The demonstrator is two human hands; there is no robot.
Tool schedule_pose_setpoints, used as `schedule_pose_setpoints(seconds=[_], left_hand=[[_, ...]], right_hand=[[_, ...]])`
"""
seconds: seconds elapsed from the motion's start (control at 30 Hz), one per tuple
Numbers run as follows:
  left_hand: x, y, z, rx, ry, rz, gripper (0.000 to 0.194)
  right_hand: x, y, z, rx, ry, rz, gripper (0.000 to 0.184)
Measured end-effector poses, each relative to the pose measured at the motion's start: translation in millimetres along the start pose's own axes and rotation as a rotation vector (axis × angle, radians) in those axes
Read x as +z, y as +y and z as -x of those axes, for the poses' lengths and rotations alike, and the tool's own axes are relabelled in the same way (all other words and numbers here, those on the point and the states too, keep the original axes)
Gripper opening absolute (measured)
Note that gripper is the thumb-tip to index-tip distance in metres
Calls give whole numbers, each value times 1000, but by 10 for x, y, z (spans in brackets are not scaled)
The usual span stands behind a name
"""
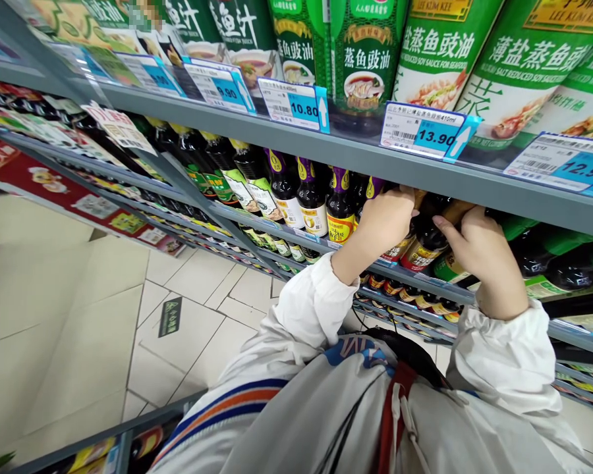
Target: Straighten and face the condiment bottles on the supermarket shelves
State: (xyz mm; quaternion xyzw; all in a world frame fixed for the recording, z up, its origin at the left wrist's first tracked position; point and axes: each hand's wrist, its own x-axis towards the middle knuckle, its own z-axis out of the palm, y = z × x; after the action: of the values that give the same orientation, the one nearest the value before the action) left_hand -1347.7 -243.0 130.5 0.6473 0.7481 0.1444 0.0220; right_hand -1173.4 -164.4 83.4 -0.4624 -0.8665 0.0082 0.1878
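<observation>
While the left hand [389, 212] grips one bottle neck [420, 197], the right hand [480, 245] clasps the neighbouring bottle [425, 246].

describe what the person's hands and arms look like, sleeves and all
The left hand and right hand are bare, with no gloves. The left sleeve and right sleeve are white, loose and wrinkled, with gathered cuffs that leave the wrists uncovered. An orange stripe edged in dark blue marks the jacket on its left side.
</observation>
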Motion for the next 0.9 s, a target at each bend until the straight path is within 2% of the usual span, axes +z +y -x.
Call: schedule_pose_setpoints(seconds=[0.13, 0.27, 0.3, 0.37, 0.43, 0.47, 0.53, 0.63, 0.7, 0.8, 0.9], left_hand=[[19, -3, -3, -2, 17, 2, 30], [82, -6, 65, -34, 52, 39, 38], [116, -4, 104, -47, 76, 58, 41], [208, 13, 202, -46, 168, 105, 45], [324, 51, 307, -17, 319, 145, 46], [384, 79, 352, 1, 401, 160, 45], [502, 149, 406, 61, 538, 180, 44], [645, 262, 371, 245, 677, 188, 42], [714, 322, 287, 339, 732, 175, 41], [797, 378, 146, 354, 694, 150, 44], [888, 400, 55, 313, 582, 125, 48]], right_hand=[[-54, 7, -13, 20, -21, -108, 55], [-226, -10, 264, 93, 5, -386, 63], [-282, 3, 372, 130, 55, -466, 64], [-379, 59, 575, 224, 250, -560, 54], [-436, 149, 701, 314, 450, -513, 41], [-445, 202, 724, 339, 491, -445, 38], [-425, 302, 701, 318, 423, -324, 41], [-323, 377, 577, 220, 258, -318, 55], [-228, 351, 494, 268, 296, -339, 68], [-80, 259, 404, 456, 466, -216, 82], [33, 230, 363, 539, 579, -175, 72]])
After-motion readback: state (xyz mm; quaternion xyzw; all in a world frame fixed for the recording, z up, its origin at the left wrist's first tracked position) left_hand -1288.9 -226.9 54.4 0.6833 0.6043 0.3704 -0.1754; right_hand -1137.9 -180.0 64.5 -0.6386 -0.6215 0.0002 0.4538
